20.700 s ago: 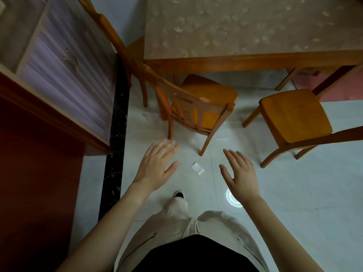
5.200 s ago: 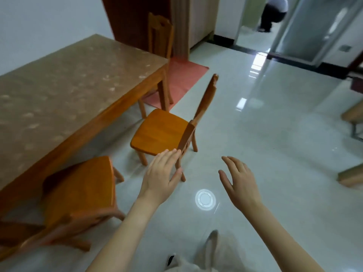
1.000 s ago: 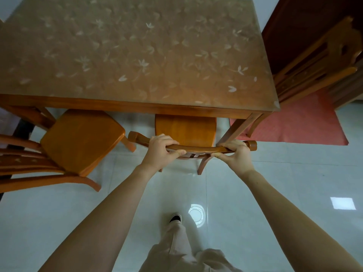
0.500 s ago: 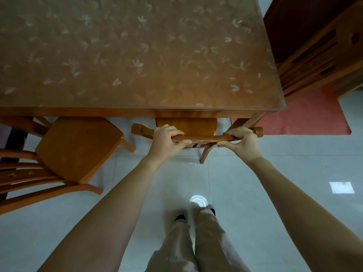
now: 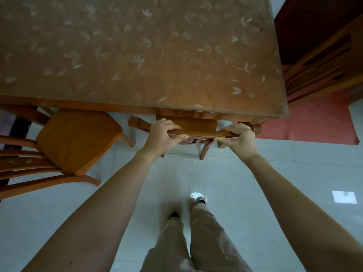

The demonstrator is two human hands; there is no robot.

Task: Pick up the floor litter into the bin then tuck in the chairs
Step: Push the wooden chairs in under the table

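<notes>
Gripping orange wooden chair [image 5: 200,132] with left hand [image 5: 161,134], right hand [image 5: 239,137]; if shoved further, could pinch knuckles against floral-topped wooden table [image 5: 78,104]

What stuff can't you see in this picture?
Head view:
- held chair: seat mostly hidden under the table.
- left chair: backrest cut off by the left edge.
- right-hand chair: cut off by the right edge.
- bin: out of frame, so litter cannot be checked.
</notes>
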